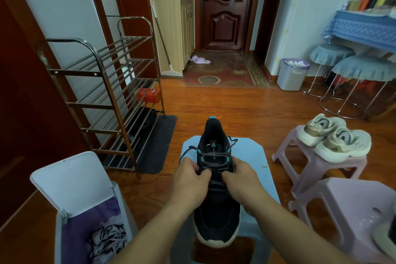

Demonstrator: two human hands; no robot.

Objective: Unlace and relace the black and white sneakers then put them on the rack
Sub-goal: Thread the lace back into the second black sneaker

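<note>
Black sneaker (216, 210), grey laces (214, 159), blue stool (255, 156).

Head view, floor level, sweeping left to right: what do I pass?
Open-lidded bin → metal shoe rack → left hand → black sneaker on the blue stool → right hand → cream sneakers on a pink stool.
</note>
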